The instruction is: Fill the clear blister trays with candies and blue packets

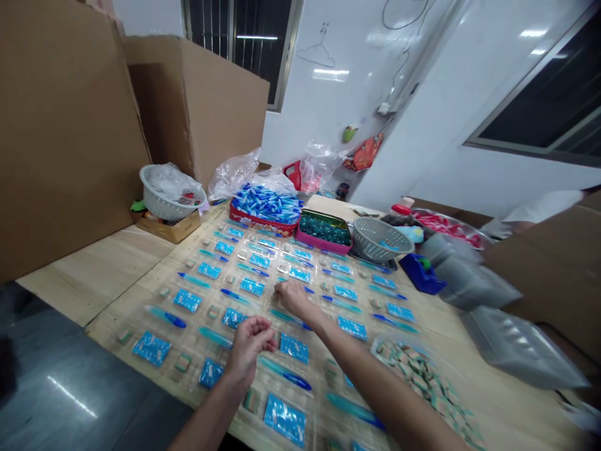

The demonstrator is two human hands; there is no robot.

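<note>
The left hand (pixel 248 349) and right hand (pixel 292 297) curl their fingers, holding nothing clear, over a light, floppy plastic sheet (pixel 310 351) best pinched at its edge.

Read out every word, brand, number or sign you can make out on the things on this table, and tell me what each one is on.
No text is legible: the shiny blue rectangular plastic packets on the pale wooden table carry markings too small and blurred to read, and the red tin shows no readable lettering.
</note>
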